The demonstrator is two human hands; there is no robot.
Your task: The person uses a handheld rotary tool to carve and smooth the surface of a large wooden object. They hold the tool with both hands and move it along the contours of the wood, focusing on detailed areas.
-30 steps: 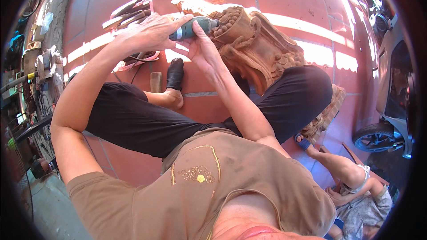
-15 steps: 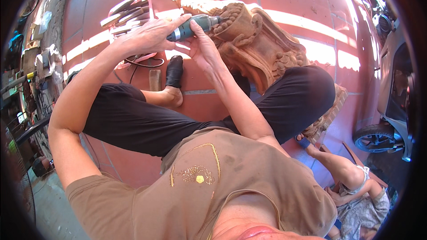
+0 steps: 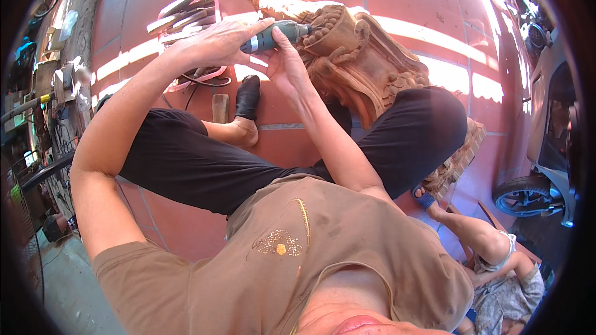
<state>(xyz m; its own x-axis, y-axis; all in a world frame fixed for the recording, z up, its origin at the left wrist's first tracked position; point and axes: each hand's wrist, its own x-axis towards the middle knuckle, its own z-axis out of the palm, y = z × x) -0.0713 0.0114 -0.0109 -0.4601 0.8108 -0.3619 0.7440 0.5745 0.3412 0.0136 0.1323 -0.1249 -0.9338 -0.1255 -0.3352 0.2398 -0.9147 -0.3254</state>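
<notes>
A green and grey rotary tool is held between both my hands, its narrow end pointing right. My left hand is closed around its rear part, with fingers stretched along the top. From the near side, my right hand pinches the front of the body, the thumb lying on top. The tool's tip meets or nearly meets a cluster of round beads on a carved wooden piece; the exact contact is too small to tell. The carving has scrolls and leaf shapes and leans by my right knee.
A pink-rimmed tray of chisel-like hand tools lies beyond my left forearm, a dark cable beside it. A small wooden block is near my foot. Another carved piece lies right, near a seated person and a motorbike wheel.
Both hands and the rotary tool have shifted slightly right, bringing the tip closer to the beads. The whole view has also moved a little. The grip looks the same.
</notes>
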